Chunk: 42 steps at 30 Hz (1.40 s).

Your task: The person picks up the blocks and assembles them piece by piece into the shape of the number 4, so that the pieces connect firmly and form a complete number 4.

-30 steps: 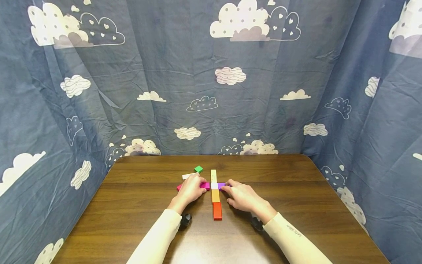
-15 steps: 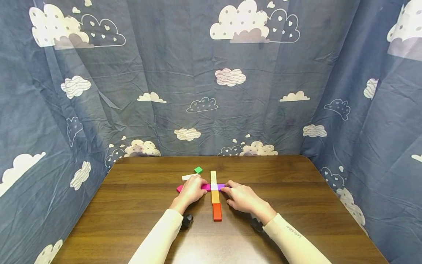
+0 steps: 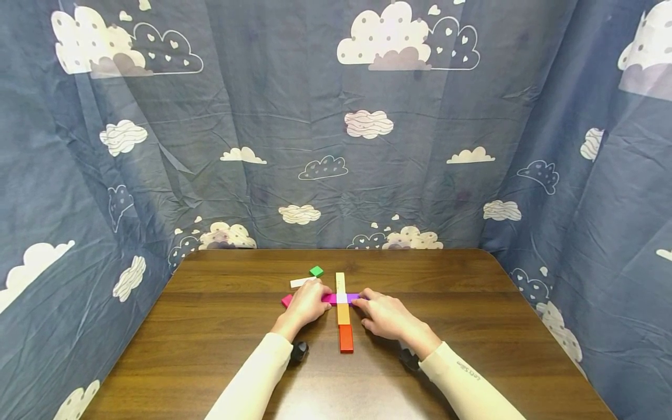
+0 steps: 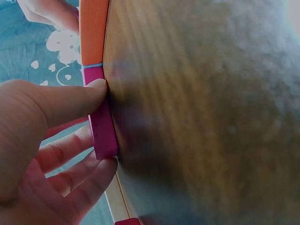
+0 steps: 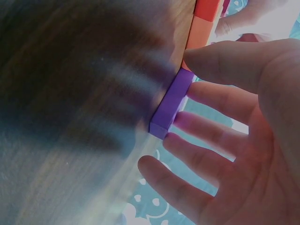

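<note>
My left hand (image 3: pixel 306 302) pinches a magenta block (image 4: pixel 101 129), thumb on its near side and fingers behind and at its outer end. Opposite it, my right hand (image 3: pixel 387 312) touches a purple block (image 5: pixel 171 103) with its fingertips along the far side; its thumb lies apart on the near side. Both blocks meet a white block (image 3: pixel 342 298) at the centre of a cross of flat blocks. A pale yellow block (image 3: pixel 340 283) extends behind the centre, an orange block (image 3: pixel 343 314) in front, then a red block (image 3: pixel 346 339).
Beyond my left hand lie a loose white block (image 3: pixel 301 282) and a green block (image 3: pixel 316 271). Left of that hand a pinkish-red block (image 3: pixel 286 300) shows partly. The brown wooden table (image 3: pixel 220 350) ends at a blue cloud-print curtain (image 3: pixel 325 192).
My left hand has slid slightly right with the magenta block, closing a narrow gap to the white centre block. My right hand stays at the purple block.
</note>
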Motion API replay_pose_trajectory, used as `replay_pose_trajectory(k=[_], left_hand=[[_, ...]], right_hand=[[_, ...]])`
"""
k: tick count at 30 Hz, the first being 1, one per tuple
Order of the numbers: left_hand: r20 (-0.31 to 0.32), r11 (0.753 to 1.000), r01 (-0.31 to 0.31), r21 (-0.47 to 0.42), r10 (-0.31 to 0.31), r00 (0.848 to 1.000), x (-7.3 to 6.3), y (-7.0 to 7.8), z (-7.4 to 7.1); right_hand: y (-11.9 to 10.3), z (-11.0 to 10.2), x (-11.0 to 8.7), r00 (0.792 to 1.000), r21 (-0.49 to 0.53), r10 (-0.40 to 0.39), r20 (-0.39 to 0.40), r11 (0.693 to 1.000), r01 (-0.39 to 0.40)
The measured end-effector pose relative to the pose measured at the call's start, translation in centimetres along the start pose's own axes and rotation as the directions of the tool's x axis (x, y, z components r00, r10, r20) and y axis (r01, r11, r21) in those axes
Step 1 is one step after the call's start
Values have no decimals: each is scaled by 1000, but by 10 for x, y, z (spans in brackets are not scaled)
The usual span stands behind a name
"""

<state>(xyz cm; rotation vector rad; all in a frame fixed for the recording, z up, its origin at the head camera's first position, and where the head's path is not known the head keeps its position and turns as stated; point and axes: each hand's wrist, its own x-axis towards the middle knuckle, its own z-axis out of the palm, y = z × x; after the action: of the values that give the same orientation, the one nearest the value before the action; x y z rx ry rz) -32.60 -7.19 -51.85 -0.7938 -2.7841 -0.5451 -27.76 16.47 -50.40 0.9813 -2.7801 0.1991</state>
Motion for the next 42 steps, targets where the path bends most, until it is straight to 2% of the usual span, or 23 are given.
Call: replay_pose_trajectory(k=[9,27,38,42], left_hand=[[17,1000,12,11,-12,1000,0,0,1],[-1,1000,6,-18,-6,1000,1,-1,1],[-12,998,-25,-49,25,1000,-2,-1,-8],[-15,998,-9,-62,8,1000,-4,-1,-14]], right_hand=[[0,0,0,1000,-11,2,7,1000,-2],[1,-2,-1,1000,2,1,10,1000,-1],[0,-2,0,1000,1,-2,14,1000,2],[0,-2,-1,1000,2,-4,13,1000,4]])
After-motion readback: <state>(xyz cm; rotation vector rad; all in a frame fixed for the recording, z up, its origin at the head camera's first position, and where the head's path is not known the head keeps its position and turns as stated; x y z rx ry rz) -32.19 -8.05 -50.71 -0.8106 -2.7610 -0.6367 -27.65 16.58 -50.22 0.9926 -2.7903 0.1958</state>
